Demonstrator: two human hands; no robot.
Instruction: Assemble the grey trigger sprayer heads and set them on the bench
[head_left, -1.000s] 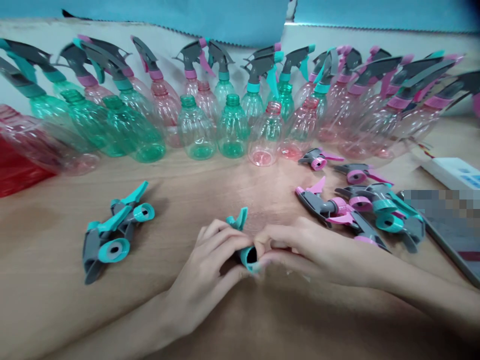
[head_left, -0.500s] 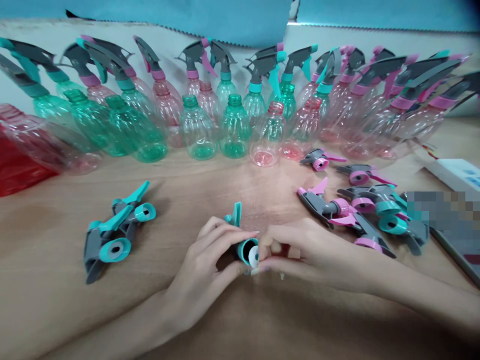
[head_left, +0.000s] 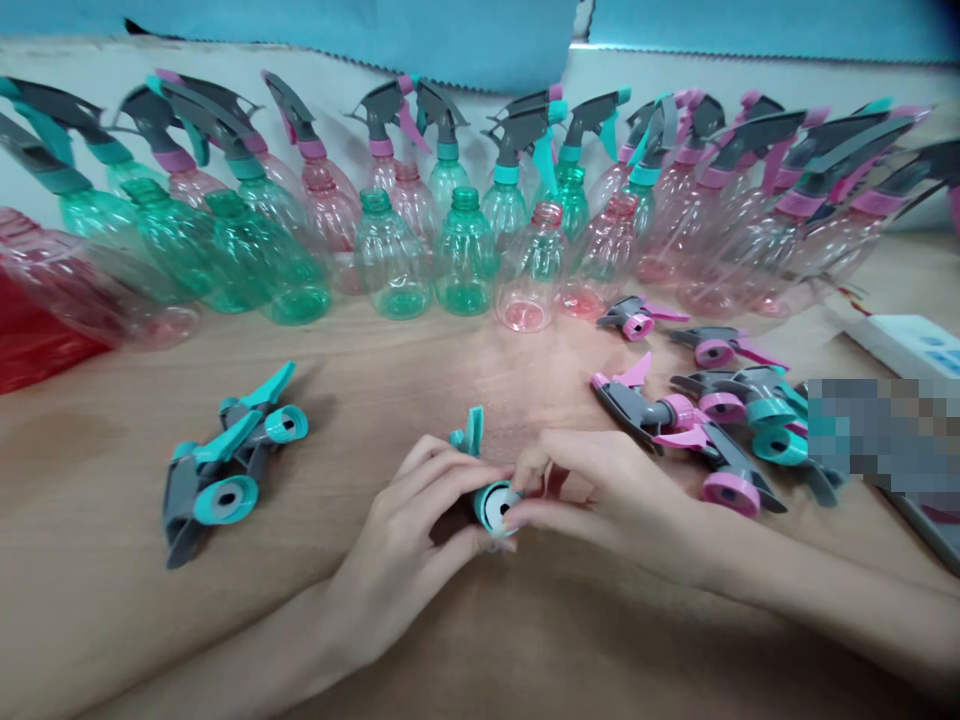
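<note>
Since half a second ago, the white disc (head_left: 493, 513) you had just outside the teal collar (head_left: 481, 499) has shifted into its mouth — it now faces out, its dark centre hole showing, though you can't tell from here whether it is fully seated. Your left hand (head_left: 409, 525) is closed around the spray head (head_left: 474, 430), fingers over its top and thumb below the collar; its teal trigger sticks up beyond your knuckles. Your right hand (head_left: 611, 490) is pinching the disc at its right edge, thumb tip against its face and the other fingers curled in. Both hands meet over the middle of the counter (head_left: 420, 375).

To your left lie two teal-and-grey spray heads (head_left: 225, 445), touching each other. To your right is a cluster of pink and teal spray heads (head_left: 681, 437), near a dark flat device (head_left: 930, 525). Ahead of you stand open-necked bottles (head_left: 466, 255) — green and pink — with bottles wearing spray tops (head_left: 507, 205) behind them.
</note>
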